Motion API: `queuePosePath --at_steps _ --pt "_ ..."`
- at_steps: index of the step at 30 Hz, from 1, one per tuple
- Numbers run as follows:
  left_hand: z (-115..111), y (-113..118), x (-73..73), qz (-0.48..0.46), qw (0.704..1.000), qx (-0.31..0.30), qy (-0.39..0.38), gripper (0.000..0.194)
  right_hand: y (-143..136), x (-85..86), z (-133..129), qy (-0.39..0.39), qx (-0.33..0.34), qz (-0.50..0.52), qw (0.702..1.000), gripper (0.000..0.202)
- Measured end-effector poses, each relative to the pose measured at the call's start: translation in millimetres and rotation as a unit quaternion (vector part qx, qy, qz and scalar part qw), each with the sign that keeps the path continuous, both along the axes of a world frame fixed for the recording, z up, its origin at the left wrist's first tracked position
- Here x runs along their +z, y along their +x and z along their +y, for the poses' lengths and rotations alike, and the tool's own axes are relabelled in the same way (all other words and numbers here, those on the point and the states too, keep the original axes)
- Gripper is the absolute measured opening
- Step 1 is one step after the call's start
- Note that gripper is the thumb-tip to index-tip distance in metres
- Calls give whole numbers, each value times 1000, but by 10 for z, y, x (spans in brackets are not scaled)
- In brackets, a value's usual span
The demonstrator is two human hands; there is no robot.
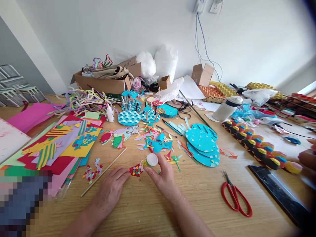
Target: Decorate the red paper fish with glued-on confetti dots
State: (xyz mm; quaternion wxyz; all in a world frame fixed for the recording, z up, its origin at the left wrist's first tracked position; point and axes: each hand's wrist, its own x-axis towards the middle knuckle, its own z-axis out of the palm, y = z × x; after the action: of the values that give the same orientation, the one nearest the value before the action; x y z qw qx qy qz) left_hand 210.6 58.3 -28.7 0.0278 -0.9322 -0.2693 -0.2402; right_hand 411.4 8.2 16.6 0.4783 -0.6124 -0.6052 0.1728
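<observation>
My left hand [112, 187] lies on the wooden table with its fingers together, the fingertips pressing on the tail end of a small red paper fish [136, 170] covered in coloured dots. Held between the thumb and fingers of my right hand [164, 176] is a small round container with a white end [152, 160], tilted just above the fish's head end. Yellow-green shows on the container's side. A wooden stick [105, 171] lies to the left, beside a little pile of coloured paper dots [92, 170].
Red scissors [236, 197] and a black phone [276, 192] lie to the right. Blue paper discs [203, 144], paper scraps [158, 141] and a white glue bottle [110, 114] are farther back. Paper sheets [59, 141] cover the left. Another person's hand [308, 156] shows at the right edge.
</observation>
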Motion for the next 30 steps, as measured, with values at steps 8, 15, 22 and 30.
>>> queuePosePath --at_steps 8,15,22,30 --pt "-9 10 1 1 1000 -6 3 39 -30 19 18 7 28 -13 999 20" --pt "-5 -4 -35 9 1000 1 1 39 -64 -16 53 3 10 1 1000 17" --pt "1 -4 -33 -5 1000 -7 -3 39 -27 -70 90 13 -15 79 997 16" --pt "9 -4 -30 -2 1000 -13 -16 37 152 -86 92 7 -60 302 951 22"
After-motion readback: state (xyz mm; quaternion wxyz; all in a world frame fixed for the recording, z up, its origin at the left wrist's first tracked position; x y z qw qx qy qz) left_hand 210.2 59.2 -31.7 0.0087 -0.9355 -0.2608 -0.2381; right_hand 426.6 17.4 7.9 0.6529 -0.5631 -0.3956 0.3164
